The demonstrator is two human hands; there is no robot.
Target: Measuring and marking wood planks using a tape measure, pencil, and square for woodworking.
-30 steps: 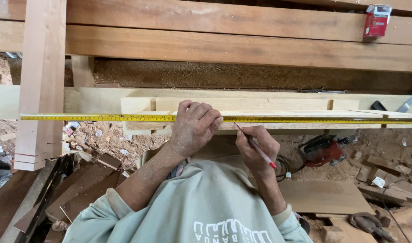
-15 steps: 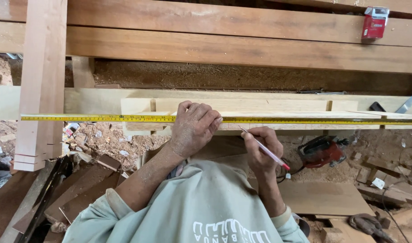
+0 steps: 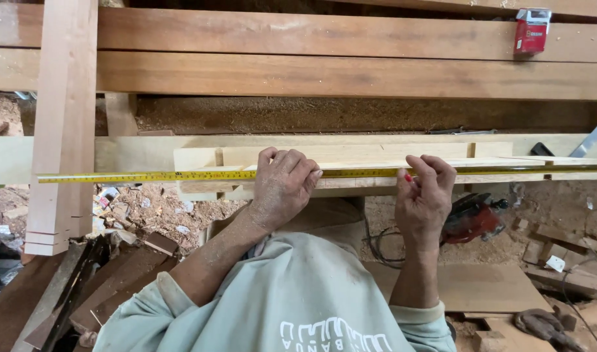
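The person wears a pale grey-green sweatshirt (image 3: pixel 292 293) of soft, thick fabric. White block lettering runs across its lower part, cut off by the frame edge. Both sleeves are pushed up to the elbows, and each ends in a bunched, ribbed cuff. The forearms are bare. The left hand (image 3: pixel 282 186) and the right hand (image 3: pixel 423 199) are bare and dusted with fine sawdust, as is the left forearm. No gloves are worn.
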